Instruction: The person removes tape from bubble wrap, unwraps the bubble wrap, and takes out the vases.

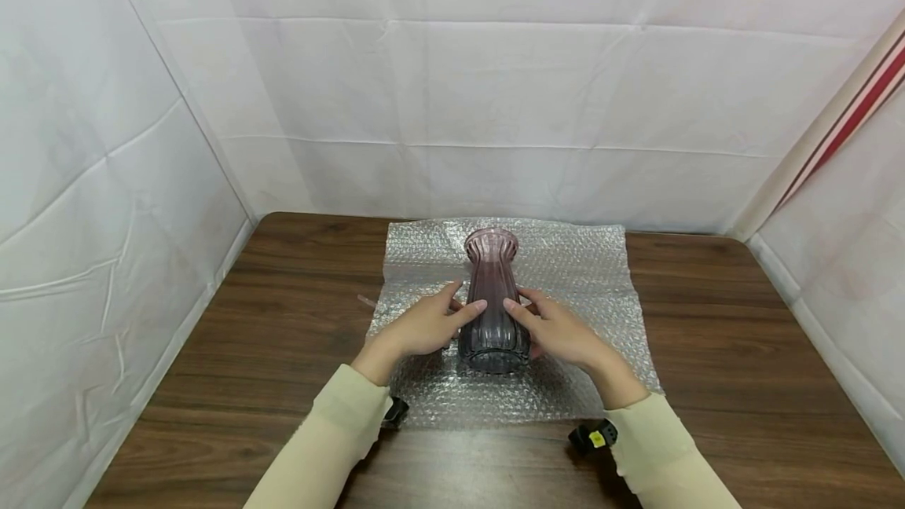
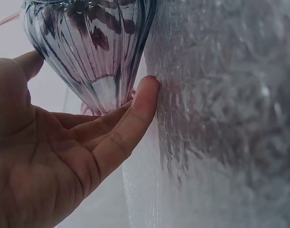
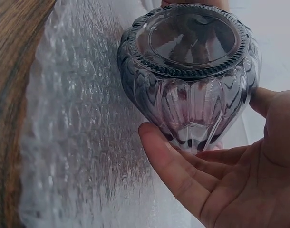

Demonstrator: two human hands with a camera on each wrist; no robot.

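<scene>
A ribbed glass vase [image 1: 492,305], pink at its flared mouth and dark grey toward its base, lies with its mouth pointing away from me. Beneath it spreads a sheet of bubble wrap [image 1: 583,258]. My left hand [image 1: 427,324] holds the vase's left side, thumb on top and fingers lower down, as the left wrist view shows. On the opposite side my right hand [image 1: 564,331] grips it in the same way. The round vase base [image 3: 192,40] faces the right wrist camera, and fingertips of the right hand [image 3: 226,173] reach under the glass, close to the wrap.
The wrap lies on a dark wooden table [image 1: 283,320], reaching nearly to its back edge. White cloth walls [image 1: 495,85] enclose the back and sides. A red-striped strip [image 1: 859,116] runs down the right corner. Black wrist devices [image 1: 592,437] sit under the sleeves.
</scene>
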